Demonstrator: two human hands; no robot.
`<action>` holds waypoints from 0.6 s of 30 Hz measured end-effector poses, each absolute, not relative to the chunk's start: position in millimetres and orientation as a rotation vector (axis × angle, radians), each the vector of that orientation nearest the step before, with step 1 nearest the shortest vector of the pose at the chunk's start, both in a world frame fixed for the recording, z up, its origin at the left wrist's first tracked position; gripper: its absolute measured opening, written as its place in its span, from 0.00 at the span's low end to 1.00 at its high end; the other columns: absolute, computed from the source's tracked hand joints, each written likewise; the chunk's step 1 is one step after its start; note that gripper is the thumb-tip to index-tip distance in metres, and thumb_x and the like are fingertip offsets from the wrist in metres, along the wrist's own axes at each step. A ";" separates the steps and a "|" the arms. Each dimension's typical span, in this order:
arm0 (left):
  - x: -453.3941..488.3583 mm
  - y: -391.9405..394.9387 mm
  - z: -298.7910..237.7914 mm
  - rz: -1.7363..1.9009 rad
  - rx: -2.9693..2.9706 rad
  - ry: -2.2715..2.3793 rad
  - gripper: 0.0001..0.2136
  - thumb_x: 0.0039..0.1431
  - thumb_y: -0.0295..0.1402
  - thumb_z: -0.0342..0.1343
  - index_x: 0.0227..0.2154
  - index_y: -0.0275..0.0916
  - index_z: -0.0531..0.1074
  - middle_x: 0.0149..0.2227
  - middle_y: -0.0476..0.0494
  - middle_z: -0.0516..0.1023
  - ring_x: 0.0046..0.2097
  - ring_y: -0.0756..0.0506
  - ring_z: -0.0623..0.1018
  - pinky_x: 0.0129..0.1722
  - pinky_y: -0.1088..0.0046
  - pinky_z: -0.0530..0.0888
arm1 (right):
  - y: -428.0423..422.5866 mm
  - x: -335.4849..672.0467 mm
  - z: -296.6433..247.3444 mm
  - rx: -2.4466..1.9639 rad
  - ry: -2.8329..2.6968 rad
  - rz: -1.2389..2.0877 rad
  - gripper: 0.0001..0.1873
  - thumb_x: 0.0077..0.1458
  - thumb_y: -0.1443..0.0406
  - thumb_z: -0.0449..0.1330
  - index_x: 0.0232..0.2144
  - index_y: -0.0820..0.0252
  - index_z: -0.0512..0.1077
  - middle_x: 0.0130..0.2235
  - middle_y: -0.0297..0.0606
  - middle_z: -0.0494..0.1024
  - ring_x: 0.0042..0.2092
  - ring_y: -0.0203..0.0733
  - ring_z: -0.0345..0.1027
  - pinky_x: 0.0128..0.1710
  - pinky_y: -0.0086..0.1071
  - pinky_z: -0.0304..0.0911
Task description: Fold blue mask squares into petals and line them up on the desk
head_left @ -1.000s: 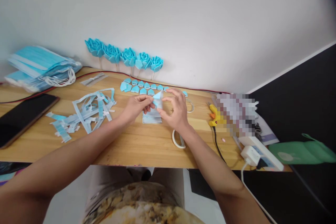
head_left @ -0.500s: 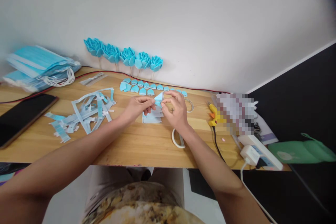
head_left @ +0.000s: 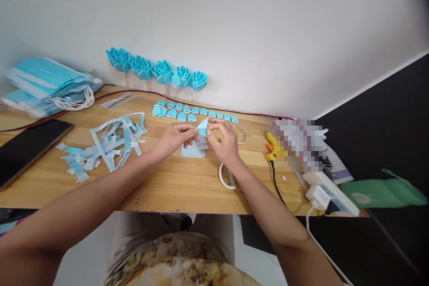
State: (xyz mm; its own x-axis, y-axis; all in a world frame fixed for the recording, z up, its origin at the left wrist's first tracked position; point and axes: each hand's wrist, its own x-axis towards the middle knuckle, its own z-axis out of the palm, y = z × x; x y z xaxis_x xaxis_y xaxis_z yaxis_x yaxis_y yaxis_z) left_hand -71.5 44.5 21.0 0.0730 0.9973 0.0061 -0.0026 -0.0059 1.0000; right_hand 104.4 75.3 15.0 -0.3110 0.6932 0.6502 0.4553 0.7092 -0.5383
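Observation:
Between my two hands is a small blue folded piece of mask fabric (head_left: 203, 128), with a pointed top. My left hand (head_left: 179, 137) pinches its left edge between thumb and finger. The thumb and fingertips of my right hand (head_left: 225, 139) are closed on its right side. Just below it on the table lies a stack of pale fabric pieces (head_left: 193, 150), partly covered by my hands. Behind them sit rows of folded blue petals (head_left: 181, 117). Several blue fabric flowers (head_left: 163, 72) on thin stems lean against the wall.
Cut mask strips (head_left: 115, 145) lie left of my arms, beyond them a phone (head_left: 33, 149) and a stack of face masks (head_left: 47, 78). A tape roll (head_left: 224, 178) is by my right wrist. A yellow glue gun (head_left: 272, 146), a power strip (head_left: 342, 203) and a green bottle (head_left: 385, 193) are right.
My right fingers have shifted slightly, and more of the blue piece's face shows between my hands. Both hands keep their pinch on it. The whole view has moved a little.

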 end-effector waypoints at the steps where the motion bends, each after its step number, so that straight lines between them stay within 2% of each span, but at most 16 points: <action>1: -71.4 44.4 21.6 1.174 1.240 1.155 0.13 0.50 0.41 0.58 0.20 0.35 0.74 0.20 0.48 0.72 0.21 0.53 0.66 0.20 0.78 0.63 | 75.9 104.4 14.5 -0.891 -1.946 0.391 0.03 0.55 0.66 0.57 0.29 0.56 0.69 0.43 0.39 0.76 0.48 0.44 0.69 0.51 0.42 0.62; 4: -71.3 44.0 22.8 1.199 1.232 1.165 0.13 0.51 0.41 0.58 0.20 0.35 0.73 0.20 0.48 0.72 0.22 0.53 0.67 0.20 0.77 0.63 | 79.2 105.1 12.3 -0.920 -1.819 0.738 0.04 0.56 0.62 0.58 0.32 0.57 0.71 0.41 0.38 0.77 0.45 0.42 0.71 0.48 0.38 0.65; 7: -71.6 44.1 22.4 1.204 1.234 1.167 0.13 0.51 0.40 0.58 0.20 0.34 0.73 0.20 0.48 0.72 0.22 0.53 0.67 0.20 0.77 0.63 | 83.0 106.0 10.5 -0.933 -1.619 1.098 0.14 0.57 0.56 0.56 0.43 0.56 0.71 0.43 0.39 0.77 0.45 0.41 0.71 0.45 0.36 0.67; 9: -72.0 44.5 21.6 1.204 1.236 1.168 0.13 0.51 0.40 0.58 0.20 0.34 0.73 0.20 0.48 0.72 0.21 0.53 0.67 0.20 0.78 0.63 | 83.8 106.1 10.4 -0.922 -1.549 1.281 0.19 0.57 0.52 0.54 0.46 0.56 0.70 0.43 0.40 0.77 0.44 0.41 0.71 0.42 0.35 0.68; 12: -72.0 44.8 20.9 1.194 1.256 1.192 0.13 0.51 0.40 0.57 0.19 0.35 0.73 0.19 0.49 0.71 0.21 0.54 0.66 0.20 0.78 0.63 | 81.6 105.6 12.9 -0.891 -1.571 1.440 0.21 0.58 0.49 0.52 0.36 0.59 0.72 0.34 0.37 0.75 0.35 0.39 0.69 0.34 0.33 0.67; 14: -71.3 44.4 21.5 1.190 1.275 1.215 0.13 0.51 0.39 0.57 0.19 0.35 0.72 0.19 0.49 0.71 0.20 0.54 0.66 0.19 0.78 0.63 | 79.1 105.0 15.3 -0.895 -1.597 1.432 0.21 0.57 0.48 0.53 0.28 0.59 0.70 0.28 0.34 0.71 0.31 0.36 0.66 0.31 0.31 0.65; 18: -69.3 42.5 23.9 1.181 1.321 1.259 0.12 0.50 0.38 0.56 0.18 0.36 0.72 0.19 0.49 0.71 0.20 0.54 0.65 0.19 0.79 0.62 | 76.6 104.4 17.3 -0.993 -1.661 1.290 0.17 0.53 0.51 0.59 0.26 0.58 0.68 0.24 0.30 0.67 0.28 0.34 0.61 0.29 0.28 0.61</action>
